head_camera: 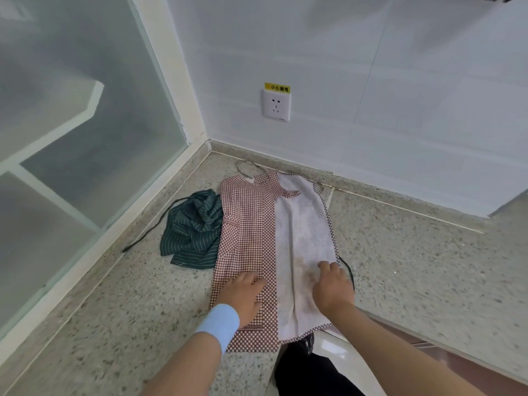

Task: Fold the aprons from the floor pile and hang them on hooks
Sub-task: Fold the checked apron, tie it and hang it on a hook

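Speckled terrazzo floor [414, 252] meets a white panelled wall [371, 95] at a corner; a socket [276, 105] sits low on the wall, and frosted glass [71, 138] runs along the left.

Current step, as judged: first lengthwise fold of the check apron [245, 224], which lies flat on the floor, reaching from under the fingers away toward the wall. Its right part is turned over, showing a pale, faintly gridded reverse [303, 224] with some staining near the right fingertips. The front is a red-and-white gingham weave, thin and limp.

Left hand [245, 292]: palm down, fingers extended and released, pressing the check side. A blue wristband [220, 324] sits behind it. Right hand [333, 287]: palm down, fingers spread, flat on the reverse, grasping nothing.

A dark tie [350, 274] trails just right of the right fingers. The neck loop [248, 168] lies well beyond both hands.

The green apron [194, 227], striped and crumpled, lies left of and beyond the left fingers, unfolded.

Next move likely calls for smoothing, then folding crosswise, keeping the loop free for a hook. No hook can be made out.
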`<state>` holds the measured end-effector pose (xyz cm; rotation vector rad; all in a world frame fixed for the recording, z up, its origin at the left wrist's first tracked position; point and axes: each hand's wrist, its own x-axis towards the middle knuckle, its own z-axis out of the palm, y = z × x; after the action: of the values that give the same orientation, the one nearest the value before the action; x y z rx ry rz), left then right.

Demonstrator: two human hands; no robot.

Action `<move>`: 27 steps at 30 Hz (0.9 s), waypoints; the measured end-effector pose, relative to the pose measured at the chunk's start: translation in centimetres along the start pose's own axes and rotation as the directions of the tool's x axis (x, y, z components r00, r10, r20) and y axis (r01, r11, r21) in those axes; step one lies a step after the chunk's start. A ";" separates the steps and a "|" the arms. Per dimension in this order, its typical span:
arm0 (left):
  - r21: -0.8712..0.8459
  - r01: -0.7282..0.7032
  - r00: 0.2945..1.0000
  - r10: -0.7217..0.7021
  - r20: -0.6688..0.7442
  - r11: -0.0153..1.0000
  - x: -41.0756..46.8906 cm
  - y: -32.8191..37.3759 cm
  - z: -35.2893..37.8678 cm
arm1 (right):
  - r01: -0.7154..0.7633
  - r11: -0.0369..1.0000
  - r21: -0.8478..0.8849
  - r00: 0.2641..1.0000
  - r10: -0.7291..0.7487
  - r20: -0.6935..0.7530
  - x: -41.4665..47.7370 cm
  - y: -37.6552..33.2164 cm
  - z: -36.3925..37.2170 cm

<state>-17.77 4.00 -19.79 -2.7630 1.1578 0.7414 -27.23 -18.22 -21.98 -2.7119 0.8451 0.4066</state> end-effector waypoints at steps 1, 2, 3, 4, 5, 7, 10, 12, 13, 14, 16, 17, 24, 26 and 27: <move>0.003 -0.009 0.999 0.009 0.053 1.000 0.7 1.1 0.2 | -0.077 0.997 -0.002 0.997 0.077 0.000 0.0 1.0 0.0; 0.013 0.004 0.993 -0.005 0.120 1.000 1.4 2.0 0.5 | -0.134 0.991 -0.005 0.991 0.134 0.007 -0.1 1.8 0.0; 0.022 0.023 0.983 -0.027 0.180 0.999 2.1 2.7 0.7 | -0.165 0.986 -0.014 0.986 0.166 0.022 0.0 2.6 0.1; 0.024 0.040 0.975 -0.044 0.217 0.999 2.6 3.1 1.0 | -0.177 0.984 -0.024 0.984 0.177 0.028 0.0 3.2 0.2; 0.020 0.048 0.973 -0.051 0.226 0.999 3.1 3.5 1.2 | -0.178 0.983 -0.033 0.983 0.179 0.027 0.2 3.7 0.4; 0.001 0.041 0.979 -0.040 0.202 0.999 3.9 4.0 1.1 | -0.200 0.980 -0.011 0.980 0.200 0.016 0.7 4.2 0.6; 0.006 -0.014 0.996 0.013 0.088 1.000 4.8 3.8 0.3 | -0.230 0.971 0.069 0.973 0.230 0.010 1.6 4.4 0.2; -0.018 -0.039 0.999 0.039 0.013 0.999 4.9 3.5 -0.3 | -0.218 0.971 0.100 0.976 0.213 0.052 1.7 4.4 -0.4; -0.050 -0.040 0.999 0.039 -0.012 0.998 5.0 3.4 -0.6 | -0.206 0.965 0.162 0.978 0.200 0.052 1.5 4.2 -0.9; -0.105 -0.031 0.999 0.029 -0.021 0.994 5.0 3.3 -0.9 | -0.195 0.948 0.250 0.981 0.192 0.039 1.3 4.0 -1.4; -0.348 0.041 0.999 -0.040 0.010 0.937 5.0 3.4 -2.0 | -0.190 0.878 0.440 0.979 0.205 0.014 0.8 3.3 -2.9; -0.504 0.093 0.996 -0.080 0.047 0.859 5.0 3.5 -2.8 | -0.189 0.843 0.503 0.978 0.208 0.020 0.7 2.8 -3.9; -0.943 0.331 0.942 0.068 0.328 -0.032 4.1 3.6 -8.2 | -0.027 0.623 0.782 0.956 -0.211 0.201 0.1 -4.3 -9.8; -0.919 0.382 0.924 0.069 0.377 -0.092 3.8 2.1 -8.1 | -0.101 0.520 0.848 0.808 -0.454 0.375 -0.3 -6.3 -9.9; -0.906 0.412 0.911 0.014 0.412 -0.093 3.5 1.2 -7.8 | -0.169 0.485 0.858 0.719 -0.535 0.444 -0.3 -7.0 -9.6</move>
<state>-13.28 -0.94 -14.32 -3.1943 -0.3393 2.8245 -21.65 -15.77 -11.78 -1.4575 0.3149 0.6348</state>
